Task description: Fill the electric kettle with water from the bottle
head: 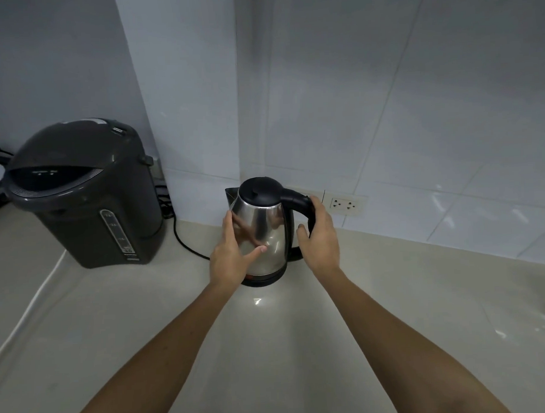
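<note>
A stainless steel electric kettle (267, 234) with a black lid and black handle stands on its black base on the pale counter, near the tiled back wall. Its lid is down. My right hand (320, 235) is wrapped around the black handle on the kettle's right side. My left hand (232, 254) lies flat against the steel body on the left, fingers spread and thumb pointing across the front. No water bottle is in view.
A large dark grey hot-water dispenser (85, 194) stands at the left, its black cord (186, 240) running along the counter behind the kettle. A wall socket (343, 204) sits right of the kettle handle. The counter (270, 345) stretches toward me.
</note>
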A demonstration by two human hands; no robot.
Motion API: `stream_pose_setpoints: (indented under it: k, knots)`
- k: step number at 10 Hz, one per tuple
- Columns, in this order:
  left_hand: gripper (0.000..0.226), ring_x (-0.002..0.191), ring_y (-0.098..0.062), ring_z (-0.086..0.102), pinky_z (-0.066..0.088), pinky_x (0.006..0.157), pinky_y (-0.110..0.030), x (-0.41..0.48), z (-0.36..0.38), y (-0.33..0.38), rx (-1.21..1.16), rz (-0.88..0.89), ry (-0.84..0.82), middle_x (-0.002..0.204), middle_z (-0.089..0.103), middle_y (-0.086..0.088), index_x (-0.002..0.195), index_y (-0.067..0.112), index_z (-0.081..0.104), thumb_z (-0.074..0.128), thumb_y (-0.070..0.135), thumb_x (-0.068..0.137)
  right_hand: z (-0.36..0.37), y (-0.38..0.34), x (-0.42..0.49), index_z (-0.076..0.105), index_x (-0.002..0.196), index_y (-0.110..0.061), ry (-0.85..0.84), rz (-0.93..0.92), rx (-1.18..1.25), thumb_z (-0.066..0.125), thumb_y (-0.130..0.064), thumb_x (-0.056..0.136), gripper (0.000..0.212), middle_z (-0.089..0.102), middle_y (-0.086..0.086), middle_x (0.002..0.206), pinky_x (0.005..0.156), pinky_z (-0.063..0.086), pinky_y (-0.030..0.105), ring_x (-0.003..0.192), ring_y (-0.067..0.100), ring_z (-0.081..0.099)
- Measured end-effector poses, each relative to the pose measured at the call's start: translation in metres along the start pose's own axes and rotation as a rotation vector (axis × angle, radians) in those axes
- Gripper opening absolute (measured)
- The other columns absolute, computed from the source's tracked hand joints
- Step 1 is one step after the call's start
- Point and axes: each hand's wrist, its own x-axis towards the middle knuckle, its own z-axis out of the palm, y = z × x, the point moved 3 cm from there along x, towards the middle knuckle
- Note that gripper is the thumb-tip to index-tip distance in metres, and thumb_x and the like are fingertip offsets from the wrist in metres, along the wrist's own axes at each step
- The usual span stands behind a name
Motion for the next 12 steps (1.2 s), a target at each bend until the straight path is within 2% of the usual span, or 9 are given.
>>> stream_pose_setpoints:
  k: [3,4,5,7,8,9,10,11,12]
  knots:
    - [0.11,0.116,-0.019,0.061,0.045,0.085,-0.027,-0.001,-0.001,-0.005,0.026,0.004,-0.024,0.13,0.06,0.004,0.152,0.031,0.008,0.082,0.043,0.07,-0.008,-0.018,-0.004,0.029,0.145,-0.027,-0.047,0.012,-0.009,0.052,-0.015,0.087,0.063,0.04,0.009,0.144,0.101,0.04,0.037,0.127,0.027,0.045]
    - [0.112,0.118,-0.02,0.06,0.047,0.089,-0.031,0.0,-0.002,-0.005,0.051,0.009,-0.04,0.133,0.058,0.003,0.152,0.029,0.006,0.081,0.042,0.071,-0.007,-0.026,-0.003,0.028,0.144,-0.031,-0.116,-0.009,-0.073,0.055,-0.017,0.085,0.066,0.039,0.012,0.139,0.098,0.045,0.043,0.121,0.029,0.047]
    - [0.112,0.12,-0.023,0.058,0.049,0.093,-0.037,0.0,-0.002,-0.004,0.08,-0.005,-0.063,0.135,0.057,0.0,0.153,0.027,0.004,0.081,0.042,0.072,-0.006,-0.033,-0.002,0.034,0.14,-0.027,-0.094,0.001,0.016,0.057,-0.016,0.082,0.063,0.041,0.007,0.138,0.098,0.045,0.044,0.122,0.028,0.047]
    - [0.112,0.124,-0.023,0.055,0.049,0.098,-0.04,0.0,-0.004,0.0,0.087,-0.024,-0.126,0.139,0.053,0.0,0.153,0.022,0.003,0.081,0.036,0.074,-0.005,-0.029,-0.006,0.026,0.143,-0.028,-0.084,0.158,0.167,0.062,-0.027,0.082,0.071,0.048,0.007,0.136,0.099,0.04,0.034,0.123,0.028,0.048]
    - [0.114,0.125,-0.023,0.053,0.048,0.099,-0.04,0.001,-0.006,0.004,0.071,-0.043,-0.165,0.14,0.051,-0.001,0.154,0.018,0.001,0.081,0.032,0.074,-0.009,-0.032,-0.001,0.034,0.138,-0.026,-0.114,0.133,0.157,0.061,-0.025,0.081,0.063,0.049,0.005,0.135,0.1,0.045,0.042,0.119,0.029,0.05]
    - [0.115,0.126,-0.024,0.051,0.047,0.101,-0.041,0.002,-0.007,0.009,0.072,-0.049,-0.188,0.143,0.046,-0.002,0.154,0.016,-0.002,0.08,0.031,0.075,-0.011,-0.036,0.002,0.038,0.136,-0.021,-0.147,0.045,0.08,0.06,-0.025,0.082,0.059,0.043,0.005,0.14,0.102,0.041,0.042,0.122,0.029,0.046]
    - [0.117,0.132,-0.026,0.046,0.044,0.105,-0.045,0.004,-0.009,0.013,0.101,-0.092,-0.255,0.149,0.04,-0.004,0.154,0.014,-0.007,0.079,0.03,0.077,-0.013,-0.037,0.003,0.031,0.142,-0.019,-0.203,0.024,-0.005,0.061,-0.025,0.083,0.066,0.035,0.007,0.145,0.103,0.041,0.046,0.124,0.032,0.043]
    - [0.106,0.134,-0.027,0.044,0.042,0.107,-0.047,0.008,-0.012,0.018,0.147,-0.097,-0.314,0.149,0.039,-0.008,0.151,0.011,0.003,0.078,0.029,0.078,-0.019,-0.032,0.004,0.018,0.148,-0.022,-0.353,-0.012,-0.134,0.058,-0.026,0.086,0.073,0.022,0.007,0.153,0.103,0.041,0.049,0.129,0.033,0.038]
    - [0.1,0.142,-0.03,0.031,0.034,0.112,-0.049,0.008,-0.019,0.046,0.172,-0.03,-0.159,0.156,0.024,-0.015,0.151,0.011,0.008,0.074,0.038,0.08,-0.038,-0.026,0.007,0.011,0.15,-0.023,-0.432,-0.056,-0.318,0.051,-0.03,0.09,0.072,0.015,0.009,0.157,0.109,0.032,0.055,0.14,0.034,0.022]
